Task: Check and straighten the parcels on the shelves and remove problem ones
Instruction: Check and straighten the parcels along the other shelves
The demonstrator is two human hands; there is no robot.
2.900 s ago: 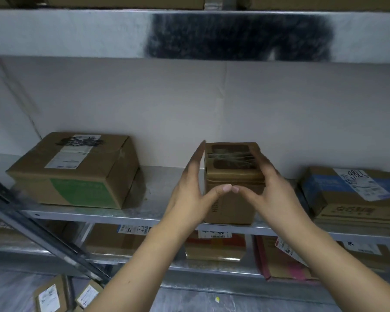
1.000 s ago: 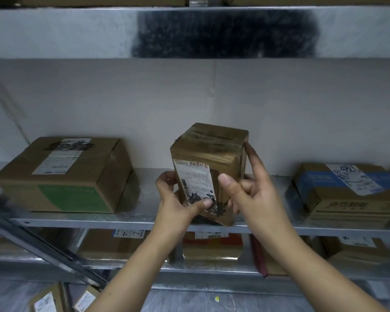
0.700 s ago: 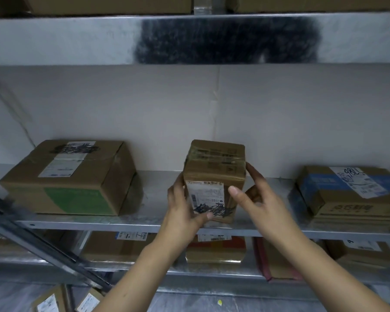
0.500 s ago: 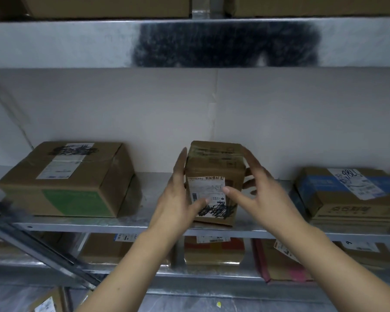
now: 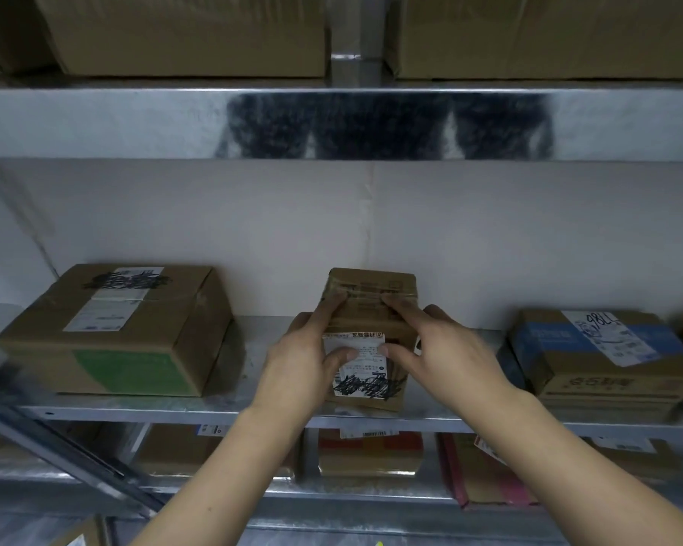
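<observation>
Moved: small brown cardboard parcel (image 5: 371,285), in mid-air a second ago, now upright on shelf
Grey metal shelf (image 5: 135,413): parcel at centre front
Big brown carton with green patch (image 5: 115,329): well left (label scribbled over)
Blue-banded carton (image 5: 600,356): right
Left hand (image 5: 296,364): fingers on parcel top, thumb on front label, gripping
Right hand (image 5: 446,360): mirrored grip
</observation>
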